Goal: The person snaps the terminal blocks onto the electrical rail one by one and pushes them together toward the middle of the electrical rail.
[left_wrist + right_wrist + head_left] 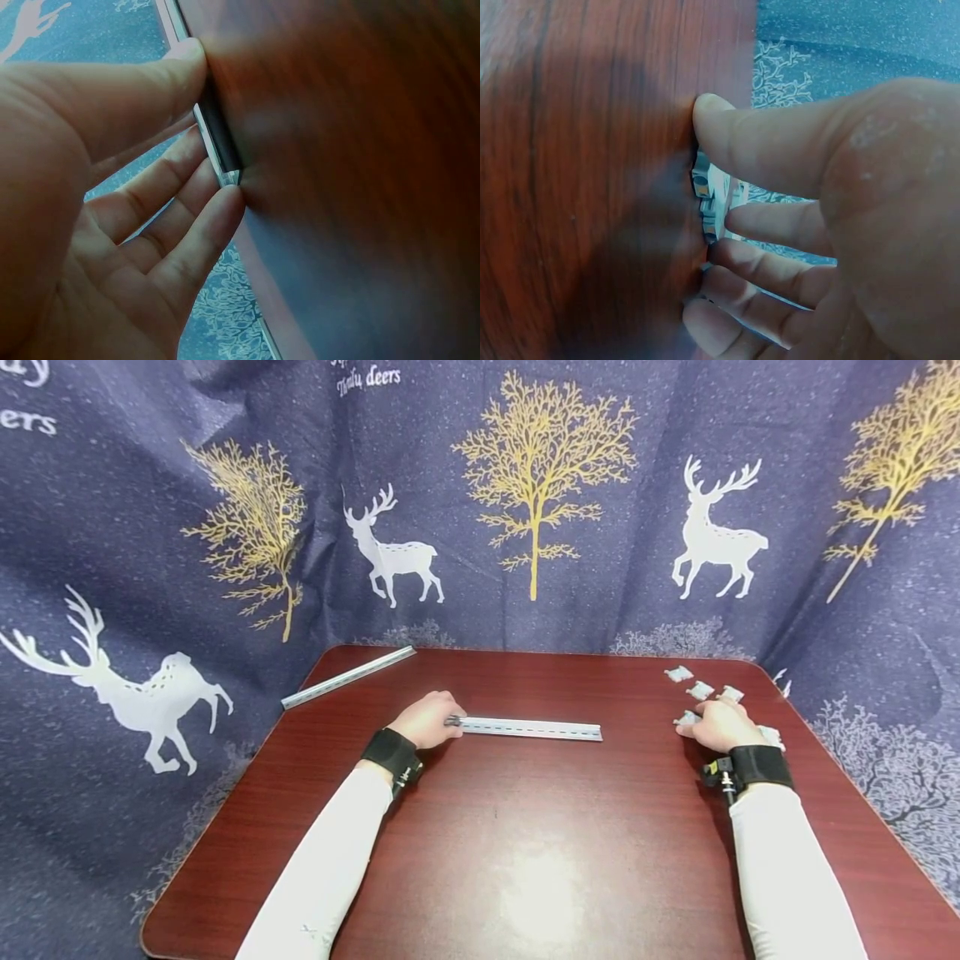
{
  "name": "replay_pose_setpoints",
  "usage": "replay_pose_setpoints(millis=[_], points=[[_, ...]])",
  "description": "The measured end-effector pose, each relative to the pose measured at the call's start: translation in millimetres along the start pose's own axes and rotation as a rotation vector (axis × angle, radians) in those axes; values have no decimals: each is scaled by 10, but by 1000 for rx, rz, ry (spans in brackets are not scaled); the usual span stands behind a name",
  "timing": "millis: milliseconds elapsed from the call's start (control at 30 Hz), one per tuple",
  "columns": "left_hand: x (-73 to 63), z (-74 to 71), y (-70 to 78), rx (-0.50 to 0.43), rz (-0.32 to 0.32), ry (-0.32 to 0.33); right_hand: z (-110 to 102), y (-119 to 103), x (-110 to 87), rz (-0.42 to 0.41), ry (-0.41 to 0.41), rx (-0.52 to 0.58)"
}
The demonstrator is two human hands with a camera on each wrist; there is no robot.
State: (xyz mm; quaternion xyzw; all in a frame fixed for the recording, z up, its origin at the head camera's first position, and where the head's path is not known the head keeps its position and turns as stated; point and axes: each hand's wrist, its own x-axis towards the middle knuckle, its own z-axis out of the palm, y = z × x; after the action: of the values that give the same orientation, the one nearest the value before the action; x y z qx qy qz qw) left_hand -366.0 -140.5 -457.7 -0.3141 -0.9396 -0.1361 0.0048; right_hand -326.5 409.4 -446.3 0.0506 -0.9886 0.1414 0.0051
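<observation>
Head view shows a slotted metal rail (532,728) lying across the upper middle of the reddish-brown bench (600,843), roughly left to right. It is silvery, long, straight and narrow, with a row of dark, evenly spaced slots along its length and paler bands on either side. Its right end is bare and squarely cut; its left end is in the left hand (430,721), whose thumb and fingers pinch it. From the left wrist, the rail's side looks dark in shade, with a bright, thin edge and a glint at its tip by the fingers.

Over on the right side of the bench, the right hand (722,727) is down among small pale pieces with notched, uneven outlines. One pale piece (687,718) is beside its thumb; from the right wrist, that hand's thumb and index finger lie around a piece with orange patches and dark round recesses on its side. Whether they grip it I cannot tell; the remaining fingers are bent near the bench.

A second rail (348,678), also silvery and slotted, lies at a slant by the far left corner. Behind the bench hangs a dark blue cloth (480,610) printed with white deer and golden trees.
</observation>
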Motion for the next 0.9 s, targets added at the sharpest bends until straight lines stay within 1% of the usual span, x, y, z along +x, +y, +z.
replay_pose_setpoints(millis=[200, 400, 633, 800, 833, 900], points=[[-7, -7, 5, 1, 3, 1, -14, 7, 7, -2, -12, 5], [-16, -4, 5, 7, 10, 4, -22, -6, 24, -16, -5, 24], [-24, -4, 1, 7, 15, 5, 43, -34, 64, -20, 9, 69], [-22, -5, -13, -15, 25, 7, 95, -118, 108, -24, 12, 60], [19, 76, -115, -25, 47, 22, 103, -152, 113, -24, 13, 60], [20, 71, -113, -30, 46, 23, 119, -226, 133, -26, 13, 56]])
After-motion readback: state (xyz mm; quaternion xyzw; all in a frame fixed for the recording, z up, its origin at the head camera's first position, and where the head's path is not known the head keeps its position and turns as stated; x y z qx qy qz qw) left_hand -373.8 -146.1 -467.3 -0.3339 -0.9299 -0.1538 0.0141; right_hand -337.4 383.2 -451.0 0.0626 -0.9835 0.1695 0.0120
